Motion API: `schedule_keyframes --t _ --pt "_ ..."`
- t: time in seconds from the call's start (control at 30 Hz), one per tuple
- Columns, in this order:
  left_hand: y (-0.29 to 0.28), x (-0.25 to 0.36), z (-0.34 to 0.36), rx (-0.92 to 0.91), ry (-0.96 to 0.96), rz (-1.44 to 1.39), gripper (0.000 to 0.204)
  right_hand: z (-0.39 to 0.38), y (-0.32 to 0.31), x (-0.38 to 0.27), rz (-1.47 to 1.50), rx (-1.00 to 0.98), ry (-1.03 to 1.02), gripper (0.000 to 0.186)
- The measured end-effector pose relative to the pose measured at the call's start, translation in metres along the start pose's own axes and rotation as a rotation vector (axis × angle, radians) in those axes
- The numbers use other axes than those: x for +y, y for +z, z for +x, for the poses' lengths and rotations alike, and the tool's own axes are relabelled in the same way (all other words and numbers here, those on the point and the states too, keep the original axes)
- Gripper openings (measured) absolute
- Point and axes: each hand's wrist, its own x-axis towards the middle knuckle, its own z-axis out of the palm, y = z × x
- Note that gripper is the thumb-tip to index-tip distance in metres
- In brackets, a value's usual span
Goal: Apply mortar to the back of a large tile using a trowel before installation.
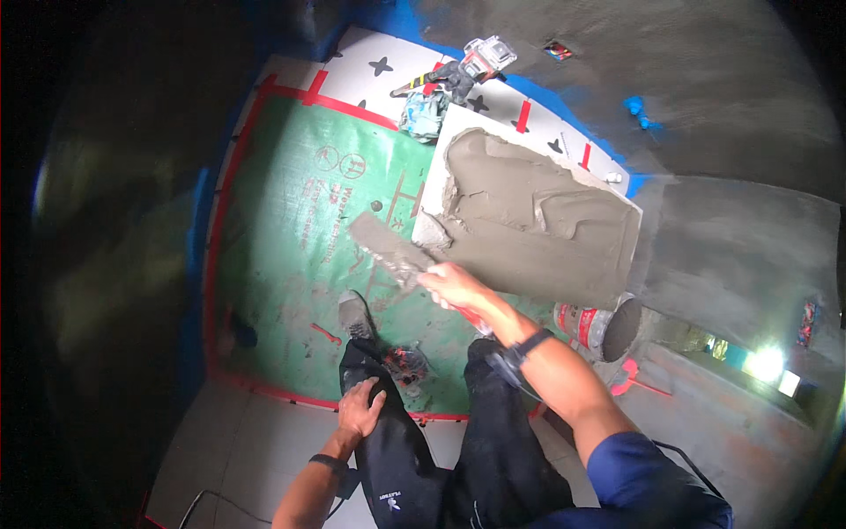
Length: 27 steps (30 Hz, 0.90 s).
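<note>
My right hand (454, 286) is closed round the red handle of a trowel (382, 244). Wet grey mortar smears its long flat blade, which points up and left above the green floor sheet. Just beyond and to the right lies a large pale tile (435, 176), thickly coated with mortar (546, 220) that shows ridges and an uneven edge. The blade is near the tile's lower left side; whether they touch I cannot tell. My left hand (359, 408) rests on my left thigh, fingers laid out, holding nothing.
Green protective sheeting (291, 203) edged with red tape covers the floor. A laser level (487, 59) and a crumpled plastic bag (423, 116) sit behind the tile. A bucket (590, 326) lies at right, near a red-handled tool (626, 377). Plastic scraps (407, 363) lie between my feet.
</note>
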Motion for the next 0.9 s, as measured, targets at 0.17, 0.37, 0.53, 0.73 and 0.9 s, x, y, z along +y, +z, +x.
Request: schedule_keyframes --t 0.17,0.37,0.53,0.73,0.9 --pt "0.021 0.0 -0.012 -0.084 0.005 0.041 0.045 -0.076 -0.103 -0.005 0.367 0.266 0.099 0.025" --pt "0.041 0.0 -0.021 -0.191 -0.079 0.11 0.05 -0.089 -0.078 0.044 0.331 0.046 0.31 0.03" --pt "0.075 -0.001 -0.032 -0.23 -0.06 0.199 0.053 -0.093 -0.035 0.105 0.434 0.083 0.157 0.028" --pt "0.075 -0.033 -0.014 -0.198 -0.104 0.037 0.051 -0.058 -0.01 0.163 0.098 0.184 -0.016 0.032" --pt "0.035 -0.048 0.013 -0.121 -0.255 0.088 0.053 -0.039 -0.006 0.208 -0.446 0.529 -0.29 0.042"
